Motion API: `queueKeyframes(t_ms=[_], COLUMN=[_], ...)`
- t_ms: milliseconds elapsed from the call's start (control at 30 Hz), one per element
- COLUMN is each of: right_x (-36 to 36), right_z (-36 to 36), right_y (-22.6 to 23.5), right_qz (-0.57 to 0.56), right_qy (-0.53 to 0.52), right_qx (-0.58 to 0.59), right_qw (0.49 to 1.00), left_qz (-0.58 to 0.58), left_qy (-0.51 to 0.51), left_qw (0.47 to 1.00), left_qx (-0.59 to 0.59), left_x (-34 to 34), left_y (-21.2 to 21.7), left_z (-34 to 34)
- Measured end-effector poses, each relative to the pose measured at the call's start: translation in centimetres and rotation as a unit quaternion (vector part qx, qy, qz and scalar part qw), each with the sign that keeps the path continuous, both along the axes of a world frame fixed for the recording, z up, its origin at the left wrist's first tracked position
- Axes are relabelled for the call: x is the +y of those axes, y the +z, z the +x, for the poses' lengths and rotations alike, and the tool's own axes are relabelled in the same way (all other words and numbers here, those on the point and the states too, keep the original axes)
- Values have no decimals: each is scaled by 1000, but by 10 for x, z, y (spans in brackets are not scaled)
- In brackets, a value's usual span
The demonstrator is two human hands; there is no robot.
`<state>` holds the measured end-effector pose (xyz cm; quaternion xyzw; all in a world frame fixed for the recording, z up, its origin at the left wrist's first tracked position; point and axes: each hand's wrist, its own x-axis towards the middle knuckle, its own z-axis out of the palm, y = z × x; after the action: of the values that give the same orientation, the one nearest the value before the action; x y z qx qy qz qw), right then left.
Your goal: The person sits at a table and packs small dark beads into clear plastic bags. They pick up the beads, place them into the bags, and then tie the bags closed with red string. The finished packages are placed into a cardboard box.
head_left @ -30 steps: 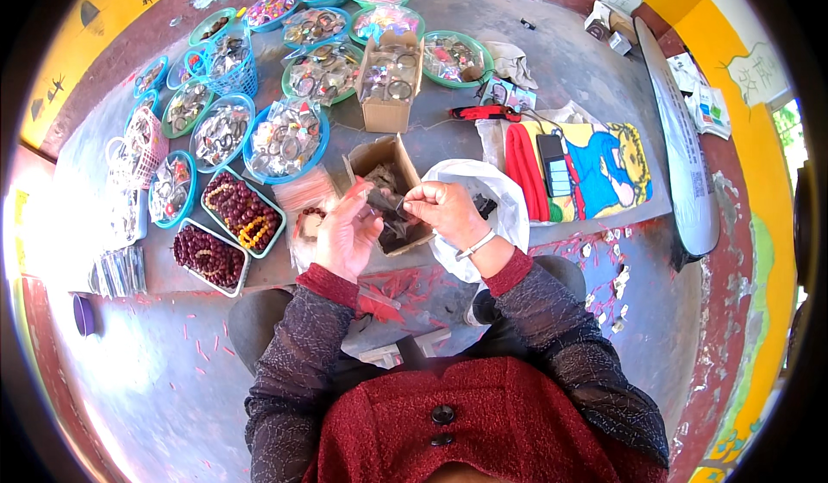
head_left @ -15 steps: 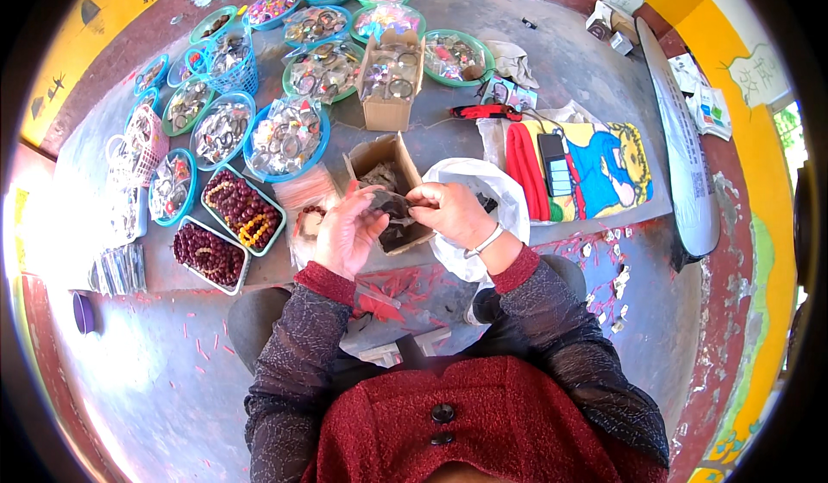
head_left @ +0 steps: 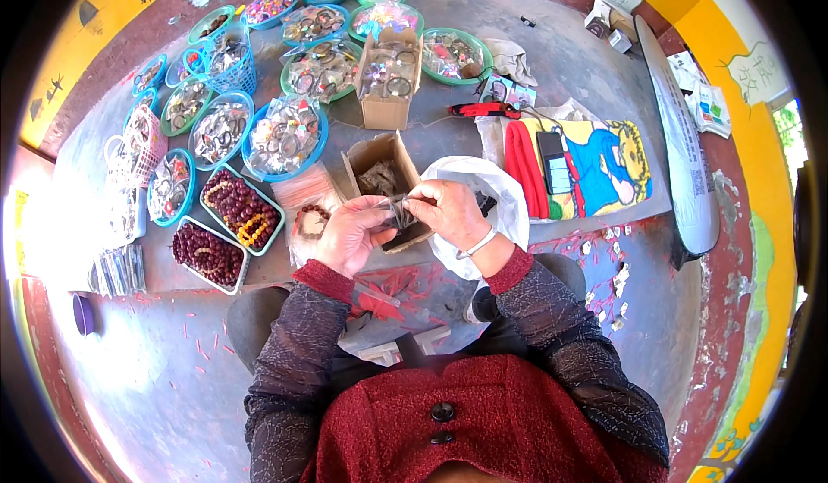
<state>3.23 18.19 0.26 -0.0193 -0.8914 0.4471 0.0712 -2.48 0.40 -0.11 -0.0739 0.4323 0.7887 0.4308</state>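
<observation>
Left hand (head_left: 349,235) and right hand (head_left: 452,216), fingertips nearly meeting, both grasping one small clear packet (head_left: 398,214). The right pinches it between thumb and index finger; the left brings thumb and fingers about its opposite side. What the packet contains is too small to tell from where I stand. Tips rather than palms are used, presumably because so thin a thing would crumple in a full grip. Position of the packet: above the near part of an open cardboard box (head_left: 375,152), where anything slipping would probably drop inside. Just right of the box, a white plastic bag (head_left: 511,217) stands at the near edge of the desk (head_left: 569,69), apparently for short reaches. Left: two trays (head_left: 272,235), whose rims seem meant to stop the bead strands (head_left: 228,197) from straying. Upper right: phone (head_left: 552,157) on a folded towel (head_left: 604,172), likely for cushioning.
</observation>
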Motion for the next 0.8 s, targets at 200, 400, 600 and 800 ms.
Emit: queueKeyframes(t_ms=[200,400,600,800], right_x=[3,12,24,24], right_z=[-2,-4,-7,-5], right_y=[-5,3,-10,4], right_qz=[7,-9,-313,-278], right_qy=[61,96,40,33], right_qx=[39,-12,-121,-105], right_qw=[997,995,941,954], left_qz=[-24,-82,-138,-216], left_qy=[13,17,52,39], left_qw=[999,992,976,928], left_qx=[42,95,158,302], left_x=[7,8,17,10], left_y=[-9,-5,-1,7], left_z=[5,10,14,9])
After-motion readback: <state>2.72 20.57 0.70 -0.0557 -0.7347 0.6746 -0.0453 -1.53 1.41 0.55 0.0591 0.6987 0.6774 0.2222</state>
